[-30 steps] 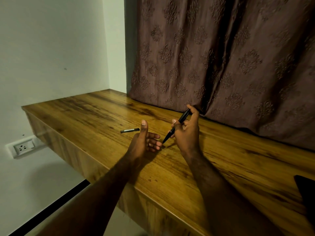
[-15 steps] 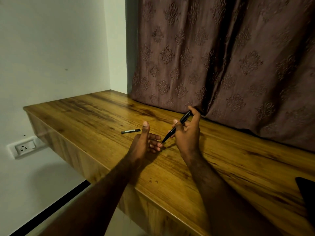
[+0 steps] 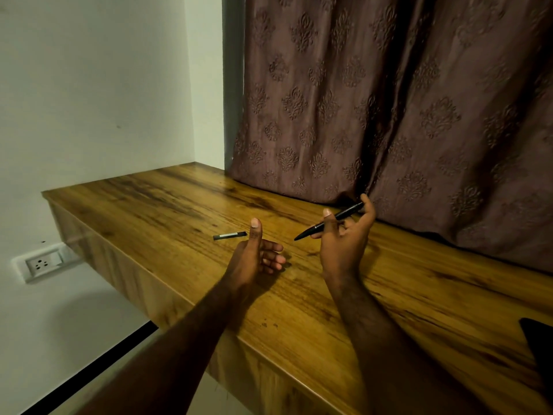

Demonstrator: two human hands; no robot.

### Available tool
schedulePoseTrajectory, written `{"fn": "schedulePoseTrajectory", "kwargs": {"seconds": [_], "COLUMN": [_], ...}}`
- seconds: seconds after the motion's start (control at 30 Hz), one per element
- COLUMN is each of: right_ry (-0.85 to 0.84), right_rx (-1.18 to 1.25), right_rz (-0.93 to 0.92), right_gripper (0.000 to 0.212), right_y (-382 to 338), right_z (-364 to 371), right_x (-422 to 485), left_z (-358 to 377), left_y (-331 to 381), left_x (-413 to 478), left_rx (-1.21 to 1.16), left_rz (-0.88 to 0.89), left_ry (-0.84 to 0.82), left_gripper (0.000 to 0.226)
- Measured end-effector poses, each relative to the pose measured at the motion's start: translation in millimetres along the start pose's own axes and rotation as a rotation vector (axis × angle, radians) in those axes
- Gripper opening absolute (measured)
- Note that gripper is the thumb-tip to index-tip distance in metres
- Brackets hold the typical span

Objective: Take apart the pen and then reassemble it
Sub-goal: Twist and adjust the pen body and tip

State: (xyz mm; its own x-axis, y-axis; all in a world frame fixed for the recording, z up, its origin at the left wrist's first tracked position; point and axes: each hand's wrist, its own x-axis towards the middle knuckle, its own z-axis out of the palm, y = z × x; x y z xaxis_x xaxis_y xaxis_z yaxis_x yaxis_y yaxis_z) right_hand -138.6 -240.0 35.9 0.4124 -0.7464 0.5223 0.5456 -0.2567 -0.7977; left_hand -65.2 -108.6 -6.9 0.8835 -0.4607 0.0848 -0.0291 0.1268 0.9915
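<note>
A black pen body slants across my right hand, tip pointing down and left, held between thumb and fingers above the wooden table. My left hand rests on the table with the thumb up and the fingers loosely curled; it holds nothing. A short black pen part with a pale band lies flat on the table just left of my left thumb, apart from both hands.
A brown patterned curtain hangs along the table's back edge. The table's front edge runs diagonally below my forearms. A wall socket sits low on the left wall. A dark object pokes in at the right edge.
My right hand has drawn away to the right with the pen, whose tip no longer sits by my left fingers. The left hand and the loose part have stayed put.
</note>
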Motion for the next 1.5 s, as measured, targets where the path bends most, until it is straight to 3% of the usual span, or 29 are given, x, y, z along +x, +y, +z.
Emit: {"fn": "schedulePoseTrajectory", "kwargs": {"seconds": [0.27, 0.73, 1.2, 1.4, 1.5], "right_ry": [0.050, -0.065, -0.215, -0.239, -0.183], "right_rx": [-0.029, -0.117, -0.344, -0.394, -0.351], "right_rz": [-0.042, -0.078, -0.295, -0.384, -0.311], "right_gripper": [0.057, 0.058, 0.060, 0.056, 0.046], "right_y": [1.2, 4.1, 18.6, 20.3, 23.8], "right_z": [0.5, 6.6, 14.3, 15.5, 15.2], "right_x": [3.1, -9.1, -21.7, -26.3, -22.6], "left_z": [-0.4, 0.6, -0.9, -3.3, 0.5], "left_y": [-0.1, 0.3, 4.7, 9.5, 6.8], "left_x": [-0.9, -2.5, -8.0, -9.1, -13.7], "left_rx": [0.004, 0.027, -0.010, -0.089, -0.100], "left_rz": [0.004, 0.007, -0.052, -0.070, -0.013], "left_ry": [0.001, -0.007, -0.079, -0.027, 0.083], "left_gripper": [0.102, 0.104, 0.101, 0.085, 0.049]}}
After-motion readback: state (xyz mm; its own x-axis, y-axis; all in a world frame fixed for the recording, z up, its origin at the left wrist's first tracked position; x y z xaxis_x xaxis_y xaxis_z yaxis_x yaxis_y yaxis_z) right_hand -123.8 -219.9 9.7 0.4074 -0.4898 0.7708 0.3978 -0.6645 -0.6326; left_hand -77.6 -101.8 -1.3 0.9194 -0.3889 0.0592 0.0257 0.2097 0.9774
